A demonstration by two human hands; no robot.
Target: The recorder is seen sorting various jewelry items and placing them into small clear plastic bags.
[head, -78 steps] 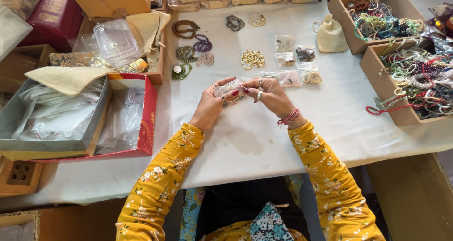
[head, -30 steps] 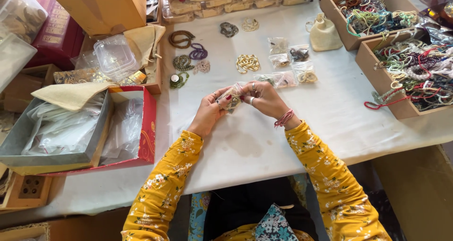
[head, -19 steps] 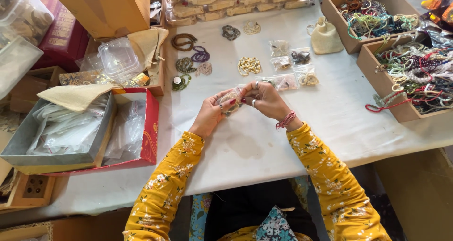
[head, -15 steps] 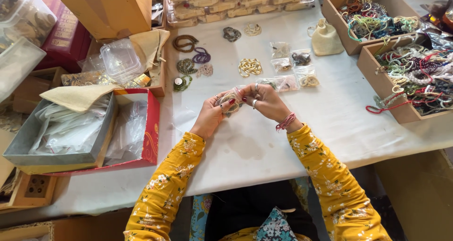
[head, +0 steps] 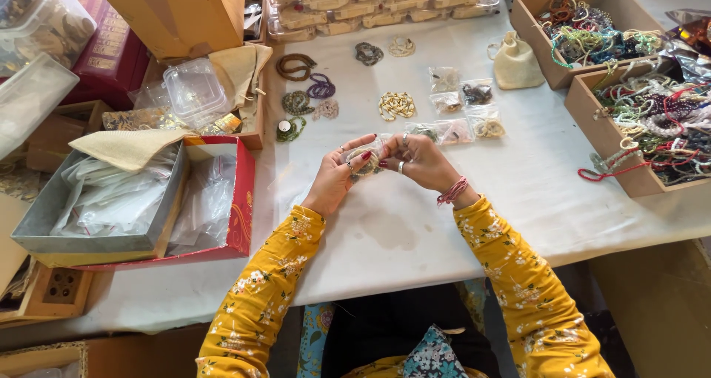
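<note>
We hold a small clear pouch [head: 368,158] with a beaded bracelet inside between both hands above the white table [head: 415,222]. Our left hand [head: 335,178] cradles it from the side, while our right hand [head: 418,159] pinches its edge with the fingertips; the pouch seems still open, though we cannot be sure. Just beyond lie more filled pouches [head: 459,111] and loose bracelets [head: 311,89]. To the right stand two cardboard boxes [head: 592,74] heaped with coloured bead strings. To the left, a red box [head: 241,200] holds a grey tray [head: 44,226] of empty plastic bags.
</note>
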